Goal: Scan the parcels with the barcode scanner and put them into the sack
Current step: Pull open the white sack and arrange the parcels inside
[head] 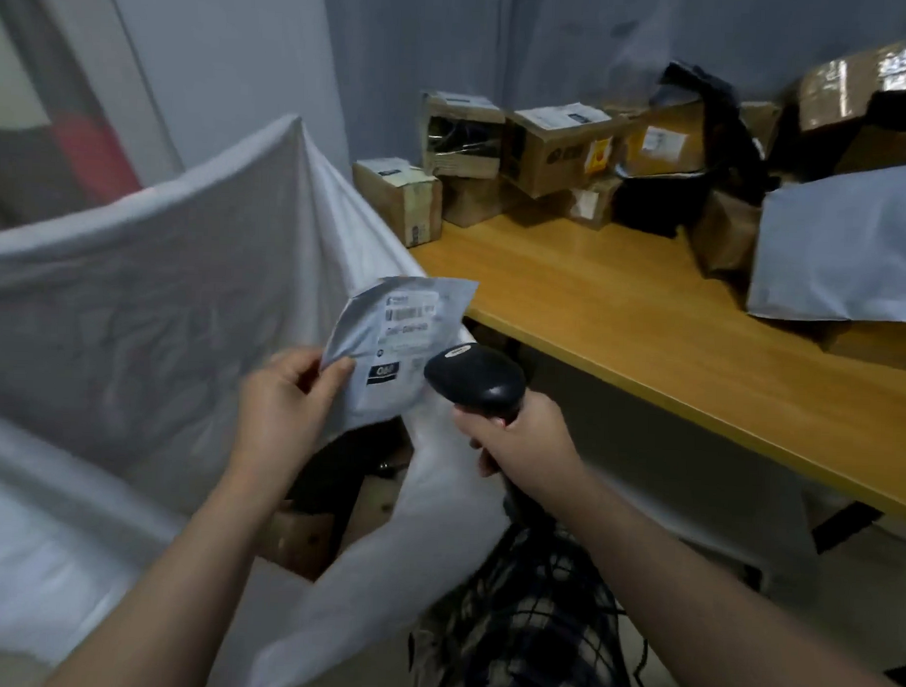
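Two bare hands meet over an open white sack (pixel 134 306) holding cardboard boxes (pixel 300 541): the left hand (pixel 284 407) pinches a grey mailer parcel (pixel 405 336) by its corner, while the right hand (pixel 522 441) clenches its fingers (pixel 476 432) round the black barcode scanner (pixel 478 380) pointed at its label. Farther right, boxed parcels (pixel 550 146) crowd the wooden worktop (pixel 621 318).
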